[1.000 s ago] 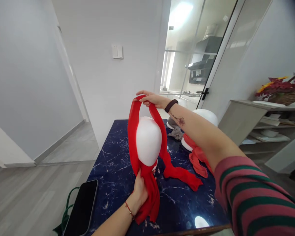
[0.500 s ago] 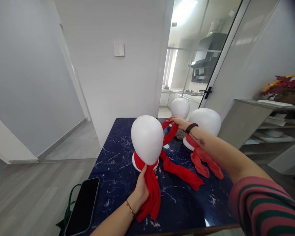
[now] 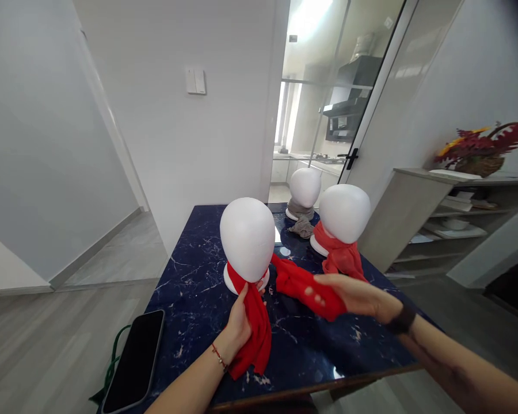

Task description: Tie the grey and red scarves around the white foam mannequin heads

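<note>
A white foam mannequin head (image 3: 247,238) stands on the dark blue table, a red scarf (image 3: 258,330) around its neck. My left hand (image 3: 240,323) is closed on the scarf just below the head, where one end hangs down in front. The other end stretches to the right across the tabletop. On that stretch is my right hand (image 3: 356,296), slightly blurred, thumb on top and fingers around the cloth. Behind it, a second white head (image 3: 345,213) wears a coral-red scarf (image 3: 344,259), partly hidden by my right hand.
Farther back, a third white head (image 3: 305,187) has a grey-brown scarf (image 3: 301,215) at its neck. A black phone (image 3: 133,362) lies at the table's left edge, with a green strap beside it. Shelves (image 3: 427,213) with a flower basket (image 3: 479,164) stand right of the table (image 3: 194,276).
My right hand has come down and toward me from behind the head, where it held up a loop of red scarf, onto the scarf's right end. My left hand keeps its hold. The view shifted slightly.
</note>
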Action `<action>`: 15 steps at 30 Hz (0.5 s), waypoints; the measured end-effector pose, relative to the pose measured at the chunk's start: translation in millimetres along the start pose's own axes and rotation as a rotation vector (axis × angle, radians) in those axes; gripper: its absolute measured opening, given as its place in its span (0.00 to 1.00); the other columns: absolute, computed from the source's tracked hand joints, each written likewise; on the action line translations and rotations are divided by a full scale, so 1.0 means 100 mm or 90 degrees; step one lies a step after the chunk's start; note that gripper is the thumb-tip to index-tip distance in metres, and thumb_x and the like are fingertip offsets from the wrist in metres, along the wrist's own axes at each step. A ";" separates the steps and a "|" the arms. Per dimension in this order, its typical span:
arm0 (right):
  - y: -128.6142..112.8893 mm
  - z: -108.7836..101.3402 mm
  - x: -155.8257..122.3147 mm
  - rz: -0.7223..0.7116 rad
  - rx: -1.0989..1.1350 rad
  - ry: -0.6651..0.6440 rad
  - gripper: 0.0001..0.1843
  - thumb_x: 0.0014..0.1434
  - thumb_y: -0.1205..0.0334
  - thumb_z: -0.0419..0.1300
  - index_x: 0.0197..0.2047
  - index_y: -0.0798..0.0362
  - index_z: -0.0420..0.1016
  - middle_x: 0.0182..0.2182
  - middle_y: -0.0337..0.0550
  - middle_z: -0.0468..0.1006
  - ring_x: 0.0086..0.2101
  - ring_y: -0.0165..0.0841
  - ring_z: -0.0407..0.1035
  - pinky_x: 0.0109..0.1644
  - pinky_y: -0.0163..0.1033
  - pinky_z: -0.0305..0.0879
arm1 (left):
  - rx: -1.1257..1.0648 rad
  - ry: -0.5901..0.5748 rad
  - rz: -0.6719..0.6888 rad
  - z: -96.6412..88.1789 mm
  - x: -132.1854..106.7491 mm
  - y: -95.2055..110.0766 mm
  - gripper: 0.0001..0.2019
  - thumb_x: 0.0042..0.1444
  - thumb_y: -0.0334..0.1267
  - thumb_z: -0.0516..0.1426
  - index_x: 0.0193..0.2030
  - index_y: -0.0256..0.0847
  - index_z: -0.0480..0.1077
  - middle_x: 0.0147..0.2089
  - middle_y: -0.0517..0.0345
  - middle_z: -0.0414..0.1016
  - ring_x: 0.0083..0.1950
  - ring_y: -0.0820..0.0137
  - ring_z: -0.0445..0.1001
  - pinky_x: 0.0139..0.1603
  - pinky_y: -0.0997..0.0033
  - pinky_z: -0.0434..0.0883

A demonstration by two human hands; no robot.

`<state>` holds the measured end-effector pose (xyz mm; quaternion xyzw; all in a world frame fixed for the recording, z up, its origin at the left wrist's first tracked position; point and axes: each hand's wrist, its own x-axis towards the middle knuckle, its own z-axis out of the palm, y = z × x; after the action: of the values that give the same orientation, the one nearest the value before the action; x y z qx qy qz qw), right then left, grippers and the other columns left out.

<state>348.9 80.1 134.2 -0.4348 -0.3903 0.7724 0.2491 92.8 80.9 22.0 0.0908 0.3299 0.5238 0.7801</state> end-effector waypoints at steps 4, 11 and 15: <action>0.39 0.39 -0.23 -0.042 -0.182 -0.159 0.25 0.53 0.54 0.65 0.52 0.54 0.71 0.49 0.50 0.75 0.48 0.38 0.71 0.56 0.44 0.64 | -0.010 -0.026 0.006 -0.03 0.04 -0.02 0.18 0.53 0.46 0.60 0.46 0.35 0.74 0.38 0.53 0.80 0.30 0.70 0.75 0.34 0.70 0.72; 0.93 0.81 0.05 -0.079 -0.112 -0.213 0.23 0.52 0.52 0.65 0.47 0.57 0.73 0.40 0.51 0.79 0.39 0.38 0.75 0.45 0.43 0.69 | -0.001 -0.023 -0.007 0.06 -0.04 -0.02 0.15 0.54 0.38 0.59 0.47 0.35 0.73 0.43 0.49 0.80 0.41 0.64 0.78 0.48 0.65 0.72; 1.17 1.08 0.35 -0.110 0.243 -0.080 0.19 0.55 0.55 0.63 0.44 0.60 0.73 0.32 0.49 0.80 0.31 0.33 0.75 0.39 0.37 0.69 | 0.036 -0.036 0.005 0.08 -0.08 -0.01 0.13 0.53 0.34 0.59 0.46 0.35 0.73 0.40 0.49 0.80 0.40 0.63 0.78 0.46 0.65 0.73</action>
<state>232.7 -2.5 56.0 -0.2956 -0.2877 0.8336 0.3673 96.8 74.9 30.7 0.1289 0.3223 0.5145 0.7841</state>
